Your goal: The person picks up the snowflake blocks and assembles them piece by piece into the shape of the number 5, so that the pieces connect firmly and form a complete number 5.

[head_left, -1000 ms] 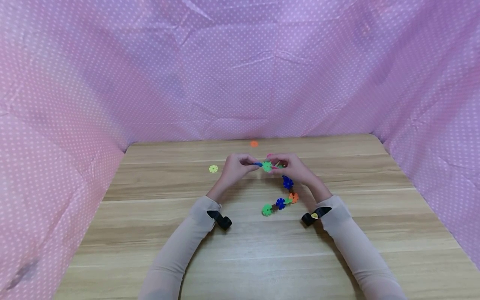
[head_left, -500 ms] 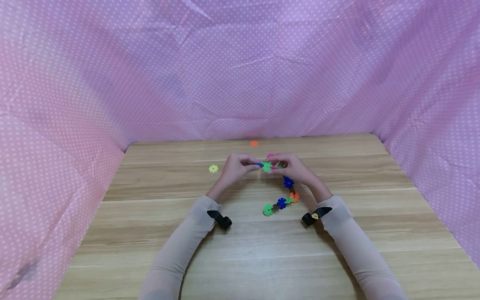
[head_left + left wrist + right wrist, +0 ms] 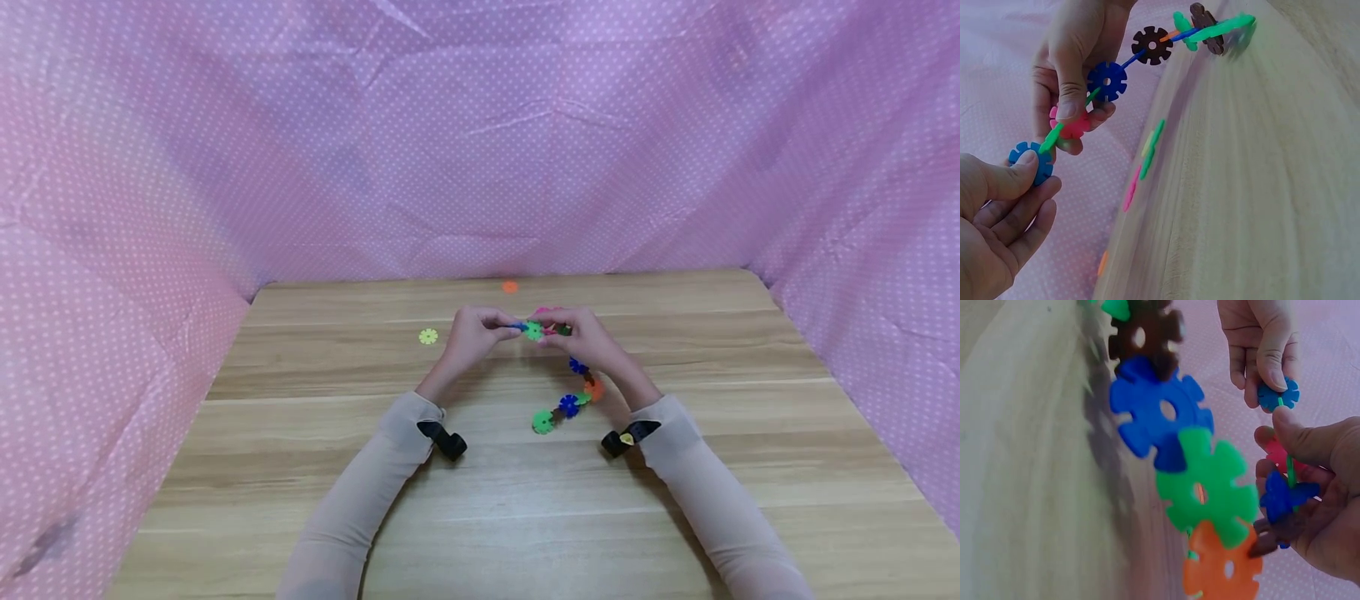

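My left hand [image 3: 468, 340] pinches a light-blue snowflake disc [image 3: 1042, 172] between thumb and fingers. A green snowflake disc [image 3: 534, 331] is slotted edge to edge with it, between the two hands. On the other side, my right hand [image 3: 592, 340] grips a pink snowflake disc [image 3: 1077, 127] that joins the green one. From the right hand a chain of linked snowflake discs runs toward me. It includes dark-blue discs [image 3: 569, 406], brown discs [image 3: 1152, 45] and an orange disc [image 3: 594, 389], and ends in a green disc [image 3: 543, 422]. Fingers partly cover the pink disc.
A loose yellow disc [image 3: 428, 337] lies left of the hands on the wooden table [image 3: 480, 517]. An orange disc [image 3: 510, 287] lies near the back edge. Behind the right hand are pink discs [image 3: 549, 310], partly hidden. Pink dotted cloth [image 3: 480, 167] hangs around the table.
Both hands stay almost in place, still holding the joined discs. The chain's near end has shifted slightly to the right.
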Available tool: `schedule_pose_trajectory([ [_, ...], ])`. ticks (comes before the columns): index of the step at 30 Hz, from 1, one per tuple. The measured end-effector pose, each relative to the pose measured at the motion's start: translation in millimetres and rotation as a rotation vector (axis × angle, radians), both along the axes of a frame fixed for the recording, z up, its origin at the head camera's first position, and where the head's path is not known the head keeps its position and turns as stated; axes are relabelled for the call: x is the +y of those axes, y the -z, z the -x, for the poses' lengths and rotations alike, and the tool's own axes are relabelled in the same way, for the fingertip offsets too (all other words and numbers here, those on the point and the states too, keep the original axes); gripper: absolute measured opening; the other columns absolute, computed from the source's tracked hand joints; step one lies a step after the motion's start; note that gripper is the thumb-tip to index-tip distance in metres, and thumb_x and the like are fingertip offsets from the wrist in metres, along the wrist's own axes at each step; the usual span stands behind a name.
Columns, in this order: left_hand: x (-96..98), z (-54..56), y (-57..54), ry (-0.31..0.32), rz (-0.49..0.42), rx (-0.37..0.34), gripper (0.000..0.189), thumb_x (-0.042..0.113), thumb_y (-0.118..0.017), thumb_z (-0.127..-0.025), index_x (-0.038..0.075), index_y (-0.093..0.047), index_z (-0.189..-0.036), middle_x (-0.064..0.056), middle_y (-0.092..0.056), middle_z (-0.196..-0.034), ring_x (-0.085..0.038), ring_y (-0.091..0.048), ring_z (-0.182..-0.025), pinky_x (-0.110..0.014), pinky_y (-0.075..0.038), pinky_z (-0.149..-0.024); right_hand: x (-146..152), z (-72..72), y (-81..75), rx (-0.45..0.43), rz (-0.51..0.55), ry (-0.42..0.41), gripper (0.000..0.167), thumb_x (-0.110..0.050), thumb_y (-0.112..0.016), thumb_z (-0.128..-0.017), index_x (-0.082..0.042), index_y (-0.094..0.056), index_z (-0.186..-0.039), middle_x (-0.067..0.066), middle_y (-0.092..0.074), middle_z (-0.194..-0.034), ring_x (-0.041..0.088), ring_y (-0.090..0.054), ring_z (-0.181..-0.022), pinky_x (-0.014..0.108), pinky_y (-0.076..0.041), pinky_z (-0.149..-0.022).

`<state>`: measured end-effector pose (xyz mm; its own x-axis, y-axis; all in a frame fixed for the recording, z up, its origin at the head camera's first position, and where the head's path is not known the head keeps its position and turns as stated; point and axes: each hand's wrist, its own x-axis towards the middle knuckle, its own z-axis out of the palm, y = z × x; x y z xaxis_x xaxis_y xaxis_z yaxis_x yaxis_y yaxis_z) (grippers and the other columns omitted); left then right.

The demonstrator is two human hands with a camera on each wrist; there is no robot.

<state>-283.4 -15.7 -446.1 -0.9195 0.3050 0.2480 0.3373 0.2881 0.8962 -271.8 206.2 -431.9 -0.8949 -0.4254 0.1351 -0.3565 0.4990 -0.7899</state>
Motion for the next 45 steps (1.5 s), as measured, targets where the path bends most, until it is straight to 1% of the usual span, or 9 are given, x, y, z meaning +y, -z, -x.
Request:
schedule_pose_trajectory([
  [5, 2.0, -0.5, -0.2, 0.001, 0.008, 0.033, 0.006, 0.006, -0.082, -0.085, 0.002, -0.081, -0.089, -0.013, -0.079, -0.092, -0.018, -0.076, -0.085, -0.021, -0.06, -0.071, 0.0, -3.1, -0.2, 0.009, 0.001, 0.006, 0.032, -0.002, -0.074, -0.091, -0.004, -0.072, -0.123, 0.016, -0.073, -0.117, 0.03, -0.066, -0.107, 0.04, -0.056, -0.088],
  [8, 2.4, -0.6, 0.1, 0.006, 0.011, 0.036, 0.006, 0.006, -0.082, -0.085, 0.002, -0.081, -0.09, -0.013, -0.079, -0.092, -0.017, -0.075, -0.085, -0.021, -0.06, -0.072, -0.5, -4.0, 0.2, 0.013, -0.005, -0.001, 0.032, -0.001, -0.073, -0.092, -0.004, -0.072, -0.124, 0.016, -0.073, -0.117, 0.03, -0.066, -0.107, 0.041, -0.057, -0.088],
  [11, 1.9, -0.7, -0.3, 0.006, 0.014, 0.027, 0.006, 0.006, -0.081, -0.086, 0.003, -0.081, -0.09, -0.012, -0.08, -0.093, -0.017, -0.075, -0.086, -0.021, -0.06, -0.073, -1.7, -4.3, 0.4, 0.018, -0.007, -0.002, 0.032, -0.001, -0.073, -0.092, -0.004, -0.072, -0.124, 0.015, -0.073, -0.116, 0.028, -0.066, -0.104, 0.038, -0.056, -0.086],
  [17, -0.9, -0.1, -0.5, -0.014, 0.025, -0.013, 0.005, 0.008, -0.08, -0.087, 0.005, -0.081, -0.091, -0.01, -0.08, -0.095, -0.015, -0.074, -0.087, -0.02, -0.058, -0.073, -4.3, -4.4, 0.5, 0.036, -0.025, -0.009, 0.033, -0.002, -0.075, -0.091, -0.002, -0.072, -0.124, 0.017, -0.072, -0.11, 0.03, -0.067, -0.1, 0.035, -0.054, -0.082],
  [22, -2.8, 0.5, 0.1, 0.0, 0.025, -0.03, 0.006, 0.008, -0.079, -0.088, 0.005, -0.08, -0.093, -0.01, -0.08, -0.098, -0.018, -0.075, -0.09, -0.025, -0.061, -0.079, -5.0, -2.5, 2.7, 0.022, -0.038, -0.006, 0.032, -0.005, -0.076, -0.091, -0.003, -0.072, -0.123, 0.015, -0.072, -0.107, 0.027, -0.067, -0.098, 0.031, -0.053, -0.076],
  [28, -3.9, 0.3, -0.9, 0.012, 0.016, -0.056, 0.007, 0.008, -0.079, -0.088, 0.006, -0.08, -0.096, -0.009, -0.08, -0.1, -0.018, -0.076, -0.093, -0.027, -0.061, -0.084, -6.3, -0.9, 4.0, 0.021, -0.016, -0.014, 0.031, -0.006, -0.078, -0.09, -0.003, -0.071, -0.12, 0.013, -0.071, -0.109, 0.026, -0.066, -0.098, 0.031, -0.056, -0.08],
  [38, -5.1, 2.3, -2.0, 0.042, -0.005, -0.043, 0.009, 0.004, -0.08, -0.086, 0.003, -0.08, -0.096, -0.013, -0.079, -0.099, -0.019, -0.076, -0.091, -0.025, -0.062, -0.08, -5.3, -1.3, 3.3, -0.004, 0.002, -0.005, 0.032, -0.008, -0.078, -0.09, -0.005, -0.07, -0.121, 0.013, -0.073, -0.105, 0.025, -0.066, -0.097, 0.032, -0.055, -0.08],
  [42, -6.3, 3.9, -1.5, 0.053, -0.007, -0.061, 0.01, 0.005, -0.08, -0.087, 0.003, -0.08, -0.097, -0.013, -0.079, -0.1, -0.017, -0.075, -0.089, -0.024, -0.061, -0.078, -5.2, -2.0, 1.5, 0.002, 0.0, -0.002, 0.032, -0.009, -0.078, -0.09, -0.005, -0.07, -0.121, 0.012, -0.073, -0.102, 0.023, -0.066, -0.095, 0.031, -0.056, -0.078],
  [45, -7.0, 3.9, -1.8, 0.057, -0.005, -0.075, 0.011, 0.005, -0.08, -0.087, 0.003, -0.08, -0.098, -0.013, -0.079, -0.101, -0.017, -0.075, -0.089, -0.024, -0.061, -0.077, -5.1, -3.2, 0.2, 0.003, -0.001, -0.001, 0.033, -0.009, -0.078, -0.09, -0.005, -0.07, -0.121, 0.012, -0.073, -0.101, 0.023, -0.066, -0.093, 0.029, -0.055, -0.077],
])
